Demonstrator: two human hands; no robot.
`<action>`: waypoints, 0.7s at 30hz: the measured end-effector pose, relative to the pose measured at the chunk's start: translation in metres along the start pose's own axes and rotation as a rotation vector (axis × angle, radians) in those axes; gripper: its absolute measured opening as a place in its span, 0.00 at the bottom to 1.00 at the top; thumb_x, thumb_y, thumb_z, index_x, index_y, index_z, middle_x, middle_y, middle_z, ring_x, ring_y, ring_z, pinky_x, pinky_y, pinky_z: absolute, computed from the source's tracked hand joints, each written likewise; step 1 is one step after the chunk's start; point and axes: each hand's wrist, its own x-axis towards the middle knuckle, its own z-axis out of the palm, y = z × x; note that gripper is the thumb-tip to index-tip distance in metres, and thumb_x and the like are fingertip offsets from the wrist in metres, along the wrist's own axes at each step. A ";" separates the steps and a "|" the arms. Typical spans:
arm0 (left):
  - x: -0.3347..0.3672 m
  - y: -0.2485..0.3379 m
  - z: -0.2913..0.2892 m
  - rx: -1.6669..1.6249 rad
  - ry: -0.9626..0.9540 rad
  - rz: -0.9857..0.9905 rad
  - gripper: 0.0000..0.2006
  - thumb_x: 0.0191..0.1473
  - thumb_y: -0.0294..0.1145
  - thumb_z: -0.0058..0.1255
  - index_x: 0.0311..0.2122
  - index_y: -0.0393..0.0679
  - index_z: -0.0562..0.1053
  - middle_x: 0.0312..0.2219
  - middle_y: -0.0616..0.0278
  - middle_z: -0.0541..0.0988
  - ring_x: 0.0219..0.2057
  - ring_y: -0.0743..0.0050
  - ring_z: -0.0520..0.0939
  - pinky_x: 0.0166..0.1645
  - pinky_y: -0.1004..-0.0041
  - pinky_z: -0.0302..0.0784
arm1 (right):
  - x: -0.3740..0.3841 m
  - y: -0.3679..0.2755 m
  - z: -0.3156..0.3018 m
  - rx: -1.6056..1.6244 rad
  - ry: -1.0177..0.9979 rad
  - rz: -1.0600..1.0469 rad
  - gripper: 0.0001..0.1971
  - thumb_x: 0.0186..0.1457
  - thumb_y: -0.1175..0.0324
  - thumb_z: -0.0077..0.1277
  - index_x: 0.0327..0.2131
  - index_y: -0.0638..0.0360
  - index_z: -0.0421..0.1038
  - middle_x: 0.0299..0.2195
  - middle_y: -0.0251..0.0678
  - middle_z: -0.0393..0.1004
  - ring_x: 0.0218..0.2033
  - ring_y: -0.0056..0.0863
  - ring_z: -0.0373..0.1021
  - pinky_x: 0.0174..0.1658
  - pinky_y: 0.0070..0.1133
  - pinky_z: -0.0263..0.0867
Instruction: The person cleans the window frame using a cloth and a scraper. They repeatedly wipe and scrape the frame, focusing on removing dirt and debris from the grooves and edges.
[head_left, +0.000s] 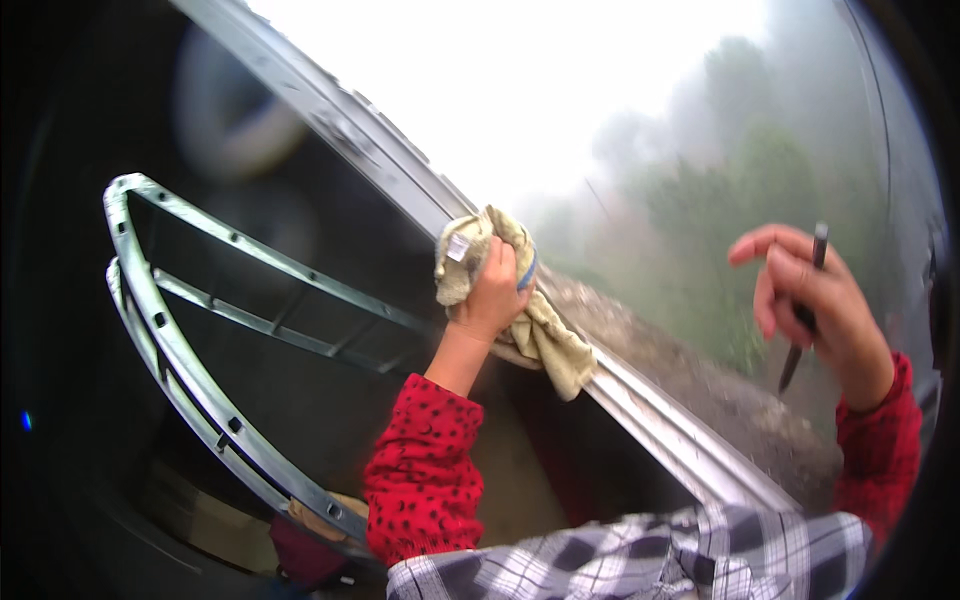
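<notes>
My left hand (493,297) is closed on a crumpled yellowish cloth (545,345) with a white label. It presses the cloth against a pale metal frame rail (640,405), which runs slantwise from the upper left to the lower right. Part of the cloth hangs over the rail below my fingers. On the right, my right hand (815,290) is raised beyond the rail, holding a thin dark pen-like stick (791,368) between bent fingers. The stick has a pale upper end and a pointed lower end; its exact kind cannot be made out.
At left stands a curved metal frame like a folding ladder (165,310), with holes along its rails. The area behind it is dark. A maroon item (303,553) shows at the bottom. Past the rail lie a stony bank (690,385) and misty trees (720,200).
</notes>
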 end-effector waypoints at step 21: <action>-0.060 0.041 0.018 -0.170 -0.147 0.037 0.25 0.53 0.32 0.59 0.56 0.33 0.73 0.59 0.43 0.72 0.58 0.43 0.74 0.64 0.58 0.69 | -0.001 0.018 -0.034 -0.152 0.056 0.021 0.27 0.73 0.49 0.32 0.52 0.66 0.69 0.16 0.27 0.69 0.08 0.10 0.51 0.14 0.11 0.47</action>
